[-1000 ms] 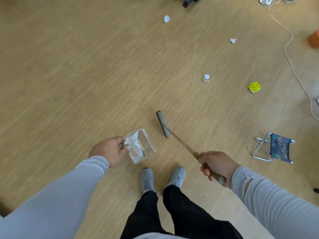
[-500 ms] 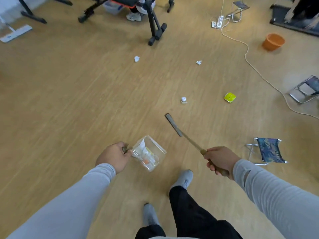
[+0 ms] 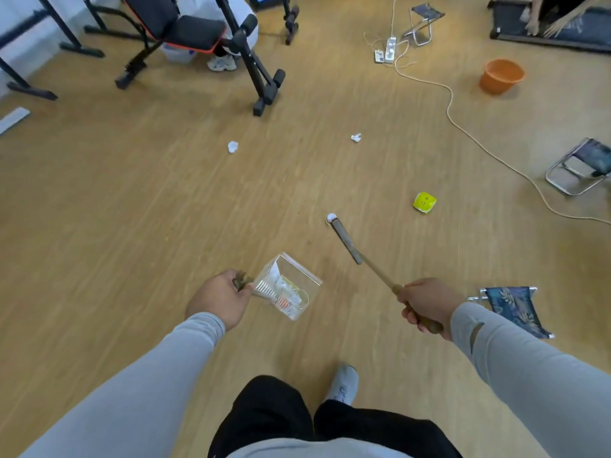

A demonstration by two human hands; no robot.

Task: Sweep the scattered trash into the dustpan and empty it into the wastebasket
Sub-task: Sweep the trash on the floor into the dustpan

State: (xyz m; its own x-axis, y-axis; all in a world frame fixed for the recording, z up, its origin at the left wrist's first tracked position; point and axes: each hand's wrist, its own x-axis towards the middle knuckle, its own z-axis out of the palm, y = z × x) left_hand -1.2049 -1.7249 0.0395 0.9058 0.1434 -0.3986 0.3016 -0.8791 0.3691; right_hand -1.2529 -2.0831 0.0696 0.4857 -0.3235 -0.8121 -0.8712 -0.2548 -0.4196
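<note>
My left hand (image 3: pixel 221 298) grips the handle of a clear plastic dustpan (image 3: pixel 287 285) that holds several bits of trash. My right hand (image 3: pixel 426 302) grips the wooden handle of a small brush (image 3: pixel 347 241), whose grey head points away from me. The brush tip is right beside a small white bottle cap (image 3: pixel 331 217) on the wooden floor. Farther out lie a yellow crumpled wrapper (image 3: pixel 425 202) and two white paper wads (image 3: pixel 233 146) (image 3: pixel 356 137). An orange wastebasket (image 3: pixel 501 76) stands at the far right.
A black weight bench (image 3: pixel 198 34) stands at the far left with a person behind it. A white cable (image 3: pixel 463 127) runs from a power strip (image 3: pixel 390 47) across the right floor. Folding stools (image 3: pixel 515 309) (image 3: pixel 585 165) sit on the right. My foot (image 3: pixel 344 385) is below.
I have stepped forward and my view has lifted, showing the bench and wastebasket. The brush head has reached out from near the dustpan to the white cap. Both hands keep their grips.
</note>
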